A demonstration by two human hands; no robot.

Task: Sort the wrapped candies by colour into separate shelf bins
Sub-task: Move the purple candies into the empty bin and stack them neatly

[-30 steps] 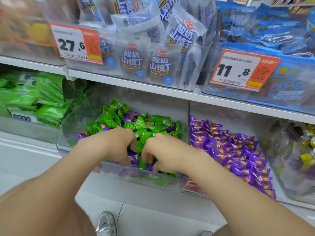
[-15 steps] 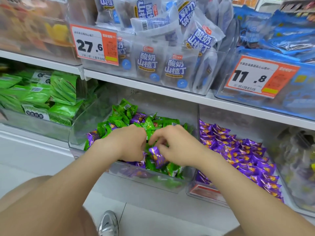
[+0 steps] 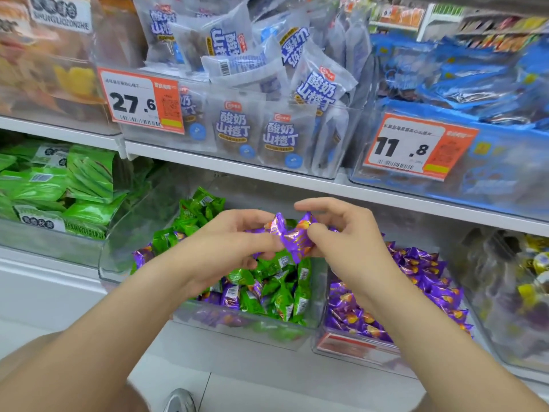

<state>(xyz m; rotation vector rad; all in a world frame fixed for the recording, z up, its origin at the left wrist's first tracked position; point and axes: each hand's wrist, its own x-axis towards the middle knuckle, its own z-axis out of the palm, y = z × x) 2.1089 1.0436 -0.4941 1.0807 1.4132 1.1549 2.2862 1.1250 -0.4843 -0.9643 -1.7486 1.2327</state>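
Purple candies, a small bunch of them, sit pinched between both hands at the centre of the frame, lifted just above the mixed bin. The left hand closes its fingers on the bunch from the left, and the right hand grips it with thumb and lower fingers while the index finger sticks up free. How many candies are in the bunch is hard to tell; at least two wrappers show. Below the hands, the mixed bin holds mostly green candies, with a few purple ones scattered among them at its left edge and along the front. Just to the right, touching it, is the purple bin, filled only with purple wrappers. The step in hand looks like picking purple strays out of the green pile, and the pick itself seems done. The next move calls for carrying the bunch right, over the wall between the bins, and letting it drop there, then going back for the purple ones low in the front, which may need green ones pushed aside. Further out, green packs fill the bin at left, and white pouches and two price tags sit on the shelf above.
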